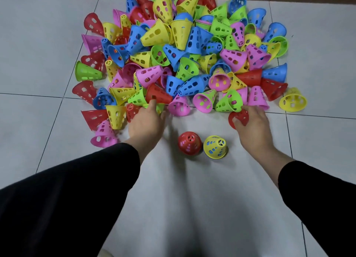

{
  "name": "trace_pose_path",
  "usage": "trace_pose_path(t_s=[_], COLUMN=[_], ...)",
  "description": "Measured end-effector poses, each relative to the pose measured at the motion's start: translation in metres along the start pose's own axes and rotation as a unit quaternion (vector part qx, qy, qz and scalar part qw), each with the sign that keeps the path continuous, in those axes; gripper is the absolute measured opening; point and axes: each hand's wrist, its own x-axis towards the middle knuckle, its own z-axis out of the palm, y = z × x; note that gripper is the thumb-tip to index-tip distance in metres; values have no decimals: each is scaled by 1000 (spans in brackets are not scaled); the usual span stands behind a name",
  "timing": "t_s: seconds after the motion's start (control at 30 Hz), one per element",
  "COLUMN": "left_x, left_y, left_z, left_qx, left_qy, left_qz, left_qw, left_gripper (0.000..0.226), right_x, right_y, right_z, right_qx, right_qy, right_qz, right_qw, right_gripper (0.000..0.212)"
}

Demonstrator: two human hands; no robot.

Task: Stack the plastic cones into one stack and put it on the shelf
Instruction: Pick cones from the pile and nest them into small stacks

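**Plastic cones all over a tiled floor**

Plastic in red, yellow, blue, green and pink, a whole heap of cones [183, 50] with holes in them, dumped on a pale grey tiled floor [38, 106] with dark grout lines. A brownish strip runs along the very top edge, and I can't tell if it's a wall base or furniture. Closer to the camera there's a smooth white area [192, 189] covering the tiles, maybe cloth or the person's lap, hard to say.

Two cones stand upright on that white area, apart from the heap: a red cone [189, 143] and a yellow cone [215, 146] just beside each other, with blue showing through the yellow one's holes.

The left hand [147, 122] reaches to the near edge of the heap, fingers stretched out and relaxed, fingertips at a red cone there; whether it actually holds anything I can't tell for sure, it looks empty. The right hand [252, 125] has its fingers curled round a small red cone [239, 118], mostly hidden under the palm.

Both arms wear black sleeves [67, 189]. Cones at the top of the heap are cut off by the frame.
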Motion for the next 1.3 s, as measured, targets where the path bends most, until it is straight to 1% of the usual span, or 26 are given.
trace_pose_path(t_s=[0.07, 0.17, 0.23, 0.3, 0.4, 0.47, 0.53, 0.63, 0.8, 0.87, 0.97, 1.07, 1.2, 1.3], left_x=[3, 1, -2, -6, -12, -16, -20, -25, -44, -56, -73, -83, -90, -96], left_y=[-2, -9, -16, -22, -25, -23, -20, -15, -11, -12, -13, -11, -10, -5], left_z=[-2, 3, 8, 13, 15, 13, 7, -5, -20, -23, -27, -31, -29, -30], left_qx=[14, 25, 34, 18, -22, -54, -114, -198, -240, -255, -283, -298, -335, -346], left_qy=[2, 5, -1, -12, -27, -20, 0, 28, 48, 50, 33, 17, -1, -12], left_qz=[-8, -12, -6, -3, -6, -10, -10, 7, 44, 51, 57, 61, 52, 61], left_qw=[1000, 1000, 999, 1000, 999, 998, 993, 980, 969, 964, 957, 952, 941, 936], left_gripper=[48, 44, 44, 49, 55, 56, 52, 41, 42, 42, 40, 38, 41, 36], right_x=[0, -1, -1, -3, -8, -12, -15, -22, -43, -56, -77, -92, -98, -99], right_y=[2, 3, 2, 5, 11, 11, 5, -11, -34, -38, -42, -46, -40, -38], right_z=[0, 2, 2, 2, 1, -5, -14, -31, -52, -55, -56, -50, -35, -33], right_qx=[-8, -30, -59, -84, -23, 10, 37, 73, 144, 152, 137, 81, -32, -40], right_qy=[-15, -12, -10, -22, -44, -37, -20, -15, 15, 0, -37, -75, -158, -172], right_qz=[0, 5, 26, 40, 43, 31, 10, -18, -34, -51, -89, -112, -97, -92], right_qw=[1000, 999, 998, 995, 998, 999, 999, 997, 989, 987, 986, 988, 982, 980], right_gripper=[49, 52, 47, 41, 41, 43, 46, 52, 53, 54, 54, 53, 60, 70])
